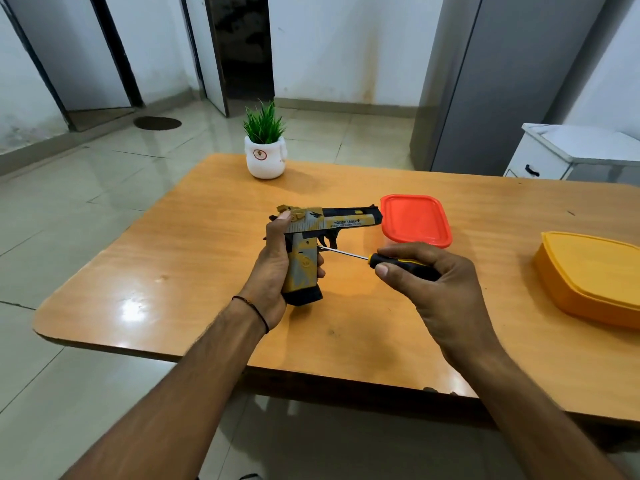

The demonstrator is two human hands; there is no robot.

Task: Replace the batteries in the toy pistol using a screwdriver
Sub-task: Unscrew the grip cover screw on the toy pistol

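The left grip (272,271) wraps the toy pistol (332,221) handle, hiding its rear and far side. Where the screwdriver (346,253) tip meets the handle's front edge, the detail is too small to tell if a screw sits there. The tool's handle end is buried in the right grip (446,292). The slide's lower line of lettering is unreadable. At 3 o'clock the yellow box (588,275) runs off the frame edge

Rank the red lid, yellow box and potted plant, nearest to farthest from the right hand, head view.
1. red lid, just beyond the right hand.
2. yellow box, off to the right.
3. potted plant, far table edge, left.
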